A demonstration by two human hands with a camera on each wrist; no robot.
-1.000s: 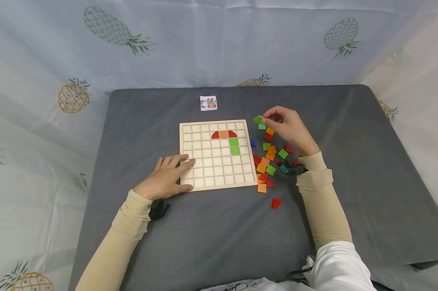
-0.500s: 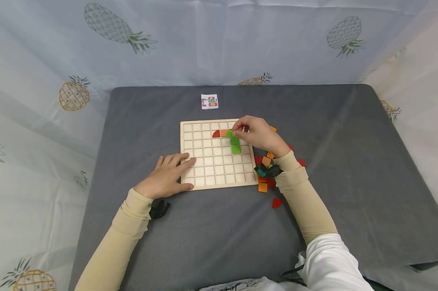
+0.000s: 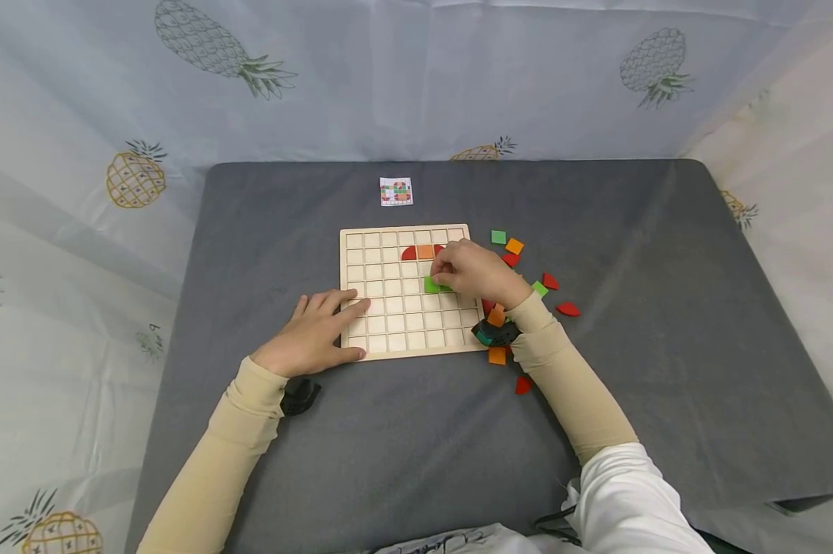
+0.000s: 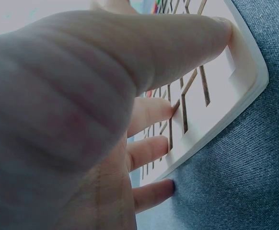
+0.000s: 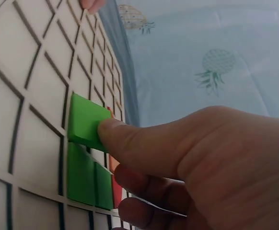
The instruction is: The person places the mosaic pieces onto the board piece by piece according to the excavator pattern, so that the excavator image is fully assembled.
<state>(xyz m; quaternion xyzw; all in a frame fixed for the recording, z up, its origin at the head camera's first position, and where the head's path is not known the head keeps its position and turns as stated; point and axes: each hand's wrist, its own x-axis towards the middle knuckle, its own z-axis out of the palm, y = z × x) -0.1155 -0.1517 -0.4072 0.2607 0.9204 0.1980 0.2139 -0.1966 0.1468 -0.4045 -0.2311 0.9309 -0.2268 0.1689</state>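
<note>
A wooden grid board [image 3: 388, 323] lies on the table. My right hand [image 3: 477, 271] pinches a green square tile [image 5: 89, 120] over the grid, just left of the lower of two green tiles [image 5: 80, 175] set in it; the thumb lies on its face in the right wrist view. Whether the held tile sits fully in its cell I cannot tell. In the row above, an orange square [image 3: 425, 251] has a red curved piece [image 3: 409, 253] at its left and another, partly hidden, at its right. My left hand [image 3: 308, 332] rests on the board's left edge, fingers extended.
Loose orange, red and green pieces, including a green square [image 3: 498, 237] and a red piece [image 3: 568, 309], lie right of the board, partly under the right forearm. A small printed pattern card [image 3: 396, 191] lies behind the board. Dark cloth [image 3: 388, 431] covers the table.
My right hand has carried the green tile from among the loose pieces leftward over the board, then down beside the lower green tile. The left hand stays in place.
</note>
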